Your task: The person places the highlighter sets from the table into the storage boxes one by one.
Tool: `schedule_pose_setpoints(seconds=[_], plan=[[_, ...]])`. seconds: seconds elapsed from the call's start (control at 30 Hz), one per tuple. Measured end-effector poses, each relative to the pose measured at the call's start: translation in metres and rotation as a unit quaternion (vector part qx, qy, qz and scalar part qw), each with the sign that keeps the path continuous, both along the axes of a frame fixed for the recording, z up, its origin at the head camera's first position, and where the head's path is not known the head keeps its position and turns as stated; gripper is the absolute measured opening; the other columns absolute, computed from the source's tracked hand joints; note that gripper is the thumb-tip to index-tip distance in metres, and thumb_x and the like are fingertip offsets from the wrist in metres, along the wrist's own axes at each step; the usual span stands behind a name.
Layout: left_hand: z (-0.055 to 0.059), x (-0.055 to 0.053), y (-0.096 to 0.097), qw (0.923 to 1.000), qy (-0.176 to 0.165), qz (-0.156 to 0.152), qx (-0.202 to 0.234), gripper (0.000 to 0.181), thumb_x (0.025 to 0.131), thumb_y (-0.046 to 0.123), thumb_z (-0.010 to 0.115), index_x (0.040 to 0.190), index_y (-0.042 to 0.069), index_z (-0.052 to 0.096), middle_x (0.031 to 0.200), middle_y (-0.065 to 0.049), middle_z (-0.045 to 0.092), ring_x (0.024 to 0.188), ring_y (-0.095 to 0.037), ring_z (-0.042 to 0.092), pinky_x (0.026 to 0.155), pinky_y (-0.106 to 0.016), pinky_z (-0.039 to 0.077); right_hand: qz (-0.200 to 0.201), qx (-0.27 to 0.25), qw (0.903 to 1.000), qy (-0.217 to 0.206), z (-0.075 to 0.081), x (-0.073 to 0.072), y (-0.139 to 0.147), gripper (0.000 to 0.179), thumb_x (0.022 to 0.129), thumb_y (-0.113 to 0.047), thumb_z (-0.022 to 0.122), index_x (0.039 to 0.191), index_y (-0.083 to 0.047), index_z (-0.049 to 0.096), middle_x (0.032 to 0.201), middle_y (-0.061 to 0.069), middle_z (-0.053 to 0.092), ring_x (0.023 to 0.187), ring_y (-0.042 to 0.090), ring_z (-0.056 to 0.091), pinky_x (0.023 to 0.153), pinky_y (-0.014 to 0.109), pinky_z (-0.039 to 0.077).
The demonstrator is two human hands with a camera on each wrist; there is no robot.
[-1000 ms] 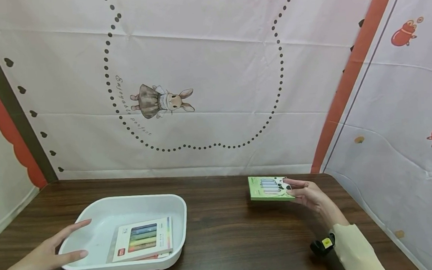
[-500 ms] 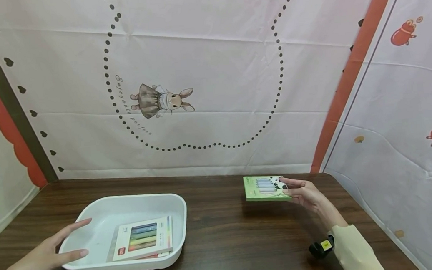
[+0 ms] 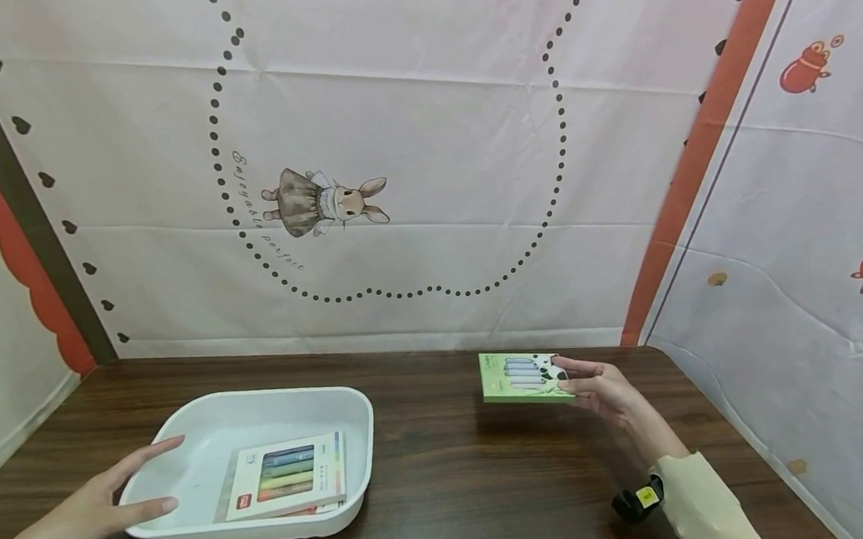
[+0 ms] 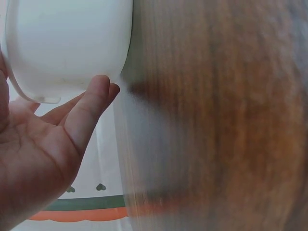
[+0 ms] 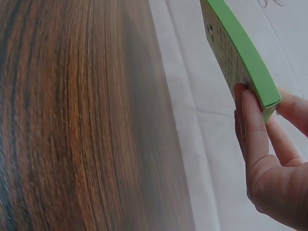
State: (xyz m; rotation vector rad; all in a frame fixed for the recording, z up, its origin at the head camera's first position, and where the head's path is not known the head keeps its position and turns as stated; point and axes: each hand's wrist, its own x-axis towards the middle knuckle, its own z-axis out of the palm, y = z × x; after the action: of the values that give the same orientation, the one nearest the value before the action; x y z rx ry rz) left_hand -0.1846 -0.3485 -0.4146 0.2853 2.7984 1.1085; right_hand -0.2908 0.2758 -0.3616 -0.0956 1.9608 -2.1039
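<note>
A green box of pens (image 3: 527, 377), with a panda-like black-and-white print and pale pens pictured on its face, is raised over the right part of the table. My right hand (image 3: 607, 389) pinches its right end; the right wrist view shows fingers (image 5: 253, 125) on the box's printed back and the thumb side on the other face. At the left, my left hand (image 3: 109, 501) holds the near-left end of a white plastic basin (image 3: 261, 405). Thumb and forefinger reach over its rim, while other fingers (image 4: 91, 103) lie against the outer wall.
In the basin lies a white box of coloured pens (image 3: 286, 477) with a window, overlapping another flat pack beneath it. Dark wooden table (image 3: 445, 469) runs back to a printed cloth wall (image 3: 433, 177); a second cloth (image 3: 797, 344) borders the right side.
My right hand has carried the green box of pens a little to the left above the table. The left hand and the basin have stayed in place.
</note>
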Motion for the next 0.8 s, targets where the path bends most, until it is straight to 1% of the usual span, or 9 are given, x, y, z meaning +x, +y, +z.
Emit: schedule_pose_setpoints(seconds=[0.1, 0.17, 0.3, 0.43, 0.57, 0.63, 0.7, 0.73, 0.8], plan=[[0.0, -0.001, 0.0, 0.9999, -0.015, 0.001, 0.008, 0.066, 0.089, 0.025, 0.058, 0.143, 0.009, 0.022, 0.135, -0.038, 0.022, 0.089, 0.016, 0.032, 0.075, -0.05, 0.042, 0.003, -0.004, 1.0, -0.002, 0.0, 0.001, -0.003, 0.056, 0.082, 0.004, 0.061, 0.133, 0.006, 0.038, 0.106, 0.006, 0.055, 0.084, 0.013, 0.063, 0.072, 0.027, 0.051], [0.0, -0.001, 0.0, 0.9999, -0.014, 0.001, 0.007, 0.066, 0.089, 0.025, 0.058, 0.143, 0.01, 0.022, 0.135, -0.038, 0.022, 0.089, 0.016, 0.032, 0.074, -0.049, 0.042, 0.0, -0.006, 1.0, -0.004, 0.0, 0.002, -0.005, 0.055, 0.082, 0.004, 0.062, 0.133, 0.005, 0.04, 0.105, 0.006, 0.055, 0.084, 0.013, 0.063, 0.072, 0.028, 0.051], [0.0, -0.001, -0.001, 1.0, 0.002, 0.0, -0.005, 0.065, 0.089, 0.024, 0.059, 0.142, 0.01, 0.024, 0.134, -0.037, 0.025, 0.091, 0.015, 0.033, 0.072, -0.039, 0.044, 0.001, -0.007, 1.0, -0.004, 0.0, 0.003, -0.011, 0.059, 0.081, 0.005, 0.062, 0.134, 0.008, 0.036, 0.105, 0.003, 0.059, 0.084, 0.012, 0.062, 0.072, 0.027, 0.05], [0.0, -0.001, -0.001, 0.9999, 0.005, 0.004, -0.011, 0.064, 0.089, 0.025, 0.059, 0.142, 0.01, 0.026, 0.133, -0.038, 0.025, 0.091, 0.016, 0.033, 0.072, -0.04, 0.044, 0.0, -0.006, 1.0, -0.001, 0.0, 0.004, -0.017, 0.063, 0.081, 0.006, 0.061, 0.135, 0.011, 0.03, 0.106, 0.003, 0.059, 0.084, 0.011, 0.062, 0.072, 0.027, 0.05], [0.0, -0.001, -0.001, 0.9999, 0.006, 0.005, -0.014, 0.064, 0.089, 0.025, 0.059, 0.141, 0.009, 0.026, 0.133, -0.039, 0.025, 0.091, 0.016, 0.034, 0.072, -0.041, 0.044, -0.001, -0.008, 1.0, -0.002, -0.001, 0.004, -0.022, 0.063, 0.081, 0.005, 0.061, 0.135, 0.011, 0.03, 0.106, 0.005, 0.058, 0.084, 0.012, 0.062, 0.072, 0.027, 0.05], [0.0, -0.001, 0.0, 0.9999, 0.002, 0.003, -0.016, 0.065, 0.089, 0.025, 0.059, 0.141, 0.008, 0.025, 0.133, -0.04, 0.025, 0.098, 0.005, 0.041, 0.072, -0.042, 0.045, 0.0, -0.012, 0.9999, -0.003, -0.001, 0.005, -0.024, 0.062, 0.081, 0.006, 0.061, 0.135, 0.011, 0.031, 0.104, 0.006, 0.059, 0.084, 0.013, 0.062, 0.071, 0.027, 0.05], [0.0, -0.002, 0.0, 0.9999, -0.007, 0.004, -0.014, 0.065, 0.089, 0.026, 0.058, 0.141, 0.006, 0.024, 0.133, -0.041, 0.023, 0.104, -0.013, 0.046, 0.072, -0.047, 0.044, 0.0, -0.013, 0.9999, -0.004, -0.001, 0.005, -0.026, 0.061, 0.08, 0.006, 0.061, 0.134, 0.011, 0.033, 0.102, 0.005, 0.06, 0.083, 0.013, 0.062, 0.071, 0.027, 0.05], [0.001, -0.002, 0.0, 0.9998, -0.011, 0.004, -0.013, 0.066, 0.089, 0.026, 0.058, 0.141, 0.005, 0.023, 0.133, -0.041, 0.023, 0.106, -0.023, 0.046, 0.072, -0.048, 0.044, -0.001, -0.014, 0.9999, -0.003, -0.002, 0.005, -0.027, 0.06, 0.08, 0.007, 0.061, 0.134, 0.011, 0.034, 0.101, 0.004, 0.061, 0.082, 0.013, 0.062, 0.07, 0.027, 0.05], [0.001, -0.003, 0.001, 0.9998, -0.016, 0.004, -0.015, 0.067, 0.09, 0.027, 0.057, 0.141, 0.004, 0.021, 0.133, -0.041, 0.022, 0.105, -0.036, 0.045, 0.072, -0.05, 0.044, 0.0, -0.014, 0.9999, -0.001, -0.002, 0.006, -0.029, 0.059, 0.08, 0.007, 0.061, 0.133, 0.011, 0.036, 0.1, 0.004, 0.061, 0.082, 0.013, 0.062, 0.07, 0.027, 0.051]])
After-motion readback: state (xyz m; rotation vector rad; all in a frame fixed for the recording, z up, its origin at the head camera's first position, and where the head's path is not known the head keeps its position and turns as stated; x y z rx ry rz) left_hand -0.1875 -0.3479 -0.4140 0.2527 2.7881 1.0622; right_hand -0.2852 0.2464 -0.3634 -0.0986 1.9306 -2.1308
